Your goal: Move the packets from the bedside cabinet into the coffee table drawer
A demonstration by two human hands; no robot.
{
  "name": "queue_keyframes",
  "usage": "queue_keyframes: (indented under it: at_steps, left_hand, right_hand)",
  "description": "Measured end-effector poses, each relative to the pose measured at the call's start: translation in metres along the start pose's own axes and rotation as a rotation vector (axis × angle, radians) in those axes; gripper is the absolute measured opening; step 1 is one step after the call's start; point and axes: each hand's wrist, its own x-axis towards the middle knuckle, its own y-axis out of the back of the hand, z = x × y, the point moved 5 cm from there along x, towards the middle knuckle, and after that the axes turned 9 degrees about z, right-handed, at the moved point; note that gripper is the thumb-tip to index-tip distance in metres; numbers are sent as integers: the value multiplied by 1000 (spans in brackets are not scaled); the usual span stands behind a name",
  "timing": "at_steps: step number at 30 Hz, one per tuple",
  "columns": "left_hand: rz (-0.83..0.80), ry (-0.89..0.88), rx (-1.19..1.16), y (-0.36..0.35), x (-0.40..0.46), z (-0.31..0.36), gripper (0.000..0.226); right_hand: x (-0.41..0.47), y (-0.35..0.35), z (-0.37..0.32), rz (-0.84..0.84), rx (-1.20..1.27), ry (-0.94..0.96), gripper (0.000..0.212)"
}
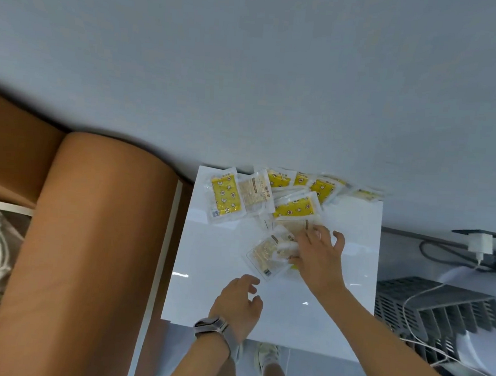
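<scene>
No container in view: the packets lie loose on the glossy white bedside cabinet top, no drawer visible.

Count, best effort: about five clear plastic packets with yellow star-print fronts along the cabinet's far edge by the grey wall, the rightmost ones blurred and overlapping, so that number is soft. One pale clear packet showing its beige back sits among them. Nearer the cabinet middle, two or three more beige clear packets overlap.

Your right hand rests on that nearer pile, fingers spread and bent; it covers part of the pile, and I can't tell whether it actually pinches one. Your left hand, grey watch on the wrist, hovers above the cabinet's near half, fingers loosely curled, holding nothing.

Left of the cabinet: a tan padded headboard. Right of it: a white charger with cable and a dark slatted rack, partly cut off.
</scene>
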Motion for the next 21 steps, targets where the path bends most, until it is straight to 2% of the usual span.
queue_keyframes:
  at_steps: [2, 5, 6, 8, 9, 11, 13, 15, 17, 19, 21]
  left_hand:
    - [15, 35, -176, 1, 4, 7, 32]
    - [-81, 206, -607, -2, 8, 19, 47]
    - [-110, 261, -723, -3, 9, 23, 48]
    - [-110, 343, -896, 0, 8, 24, 40]
    - [-95, 372, -955, 2, 7, 23, 36]
    - [-33, 433, -1044, 9, 7, 12, 34]
    - [46, 506, -1077, 17, 8, -4, 25]
    - [96, 561, -1083, 22, 8, -19, 23]
    - [144, 578, -1049, 28, 7, -33, 26]
    - [202, 570, -993, 34, 7, -42, 31]
    - [273, 543, -966, 42, 6, -45, 45]
  right_hand:
    - [-10, 8, 1, -81, 221, -116, 40]
    - [-33, 32, -11, -305, 889, -541, 30]
    - [-40, 41, -19, -375, 1080, -631, 28]
    - [-53, 55, -37, -549, 1335, -669, 24]
    - [-58, 59, -42, -613, 1380, -617, 24]
    - [-56, 60, -40, -573, 1270, -524, 27]
    - [-42, 51, -28, -409, 1019, -468, 32]
    - [-20, 39, -26, -300, 702, -268, 49]
    - [-3, 19, -38, -326, 342, 0, 75]
    - [9, 9, -51, -330, 47, 177, 98]
    - [14, 1, -60, -379, -121, 286, 95]
